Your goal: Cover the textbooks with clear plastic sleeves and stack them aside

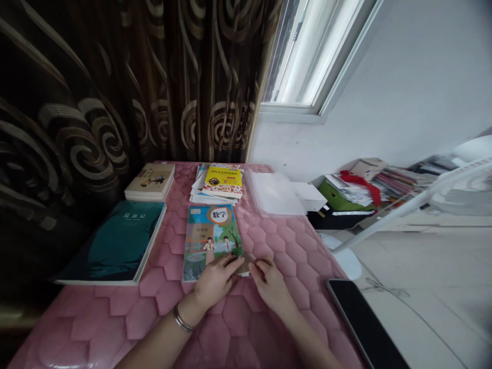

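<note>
A colourful textbook (212, 238) with a cartoon cover lies flat on the pink quilted table cover (269, 241). My left hand (215, 279) rests on the book's near right corner, fingers curled and pressed onto the cover. My right hand (271, 282) sits just right of that corner, fingertips pinching at the book's edge. What lies between the fingers is too small to make out. A bracelet circles my left wrist.
A dark teal book (115, 243) lies at the left, a beige book stack (150, 182) behind it. A pile topped by a yellow book (223, 182) and clear plastic sleeves (274, 192) sit at the back. A black phone (363, 320) lies at the right edge. Clutter and a white fan stand beyond.
</note>
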The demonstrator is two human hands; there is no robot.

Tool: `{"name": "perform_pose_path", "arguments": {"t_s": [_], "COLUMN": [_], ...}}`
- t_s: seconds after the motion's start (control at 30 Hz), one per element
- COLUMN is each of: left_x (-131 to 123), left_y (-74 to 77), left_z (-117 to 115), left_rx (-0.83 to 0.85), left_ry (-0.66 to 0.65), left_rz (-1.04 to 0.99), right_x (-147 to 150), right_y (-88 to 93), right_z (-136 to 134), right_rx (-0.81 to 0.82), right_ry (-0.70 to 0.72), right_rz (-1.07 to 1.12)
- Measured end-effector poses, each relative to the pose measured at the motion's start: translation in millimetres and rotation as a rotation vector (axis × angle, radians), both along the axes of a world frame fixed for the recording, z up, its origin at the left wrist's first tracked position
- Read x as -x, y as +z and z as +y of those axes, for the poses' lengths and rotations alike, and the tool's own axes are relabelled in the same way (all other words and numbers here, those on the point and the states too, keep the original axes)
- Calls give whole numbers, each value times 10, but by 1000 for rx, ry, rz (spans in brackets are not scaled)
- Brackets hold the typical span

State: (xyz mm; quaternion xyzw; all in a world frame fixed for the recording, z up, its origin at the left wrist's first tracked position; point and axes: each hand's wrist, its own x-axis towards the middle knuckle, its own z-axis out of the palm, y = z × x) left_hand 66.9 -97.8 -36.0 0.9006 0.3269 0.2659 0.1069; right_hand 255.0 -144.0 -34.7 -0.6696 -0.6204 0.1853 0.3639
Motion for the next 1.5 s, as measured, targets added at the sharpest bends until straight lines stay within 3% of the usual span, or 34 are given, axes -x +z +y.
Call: {"name": "perform_pose_path", "arguments": {"t_s": [0.4, 0.6, 0.97, 1.17, 1.27, 1.4, 1.5], "left_x": [6, 1, -9, 23, 14, 79, 295], "left_y": [73, 129, 28, 38, 39, 84, 136], "left_z": [1, -25, -61, -64, -83, -93, -61], "left_rx": [164, 133, 44, 143, 184, 230, 191], "left_ry": [0, -36, -71, -93, -64, 3, 151], "left_rz": [-26, 120, 333, 276, 243, 169, 168], "right_x": [28, 23, -56, 104, 197, 151, 72], "right_y": [45, 6, -71, 43, 40, -131, -240], "right_z": [-85, -97, -238, -161, -41, 60, 72], "right_rx": [-7, -62, -136, -196, -178, -175, -197], "right_ry": [31, 22, 48, 94, 113, 132, 136], "right_rz": [60, 38, -66, -187, -220, -216, -184]}}
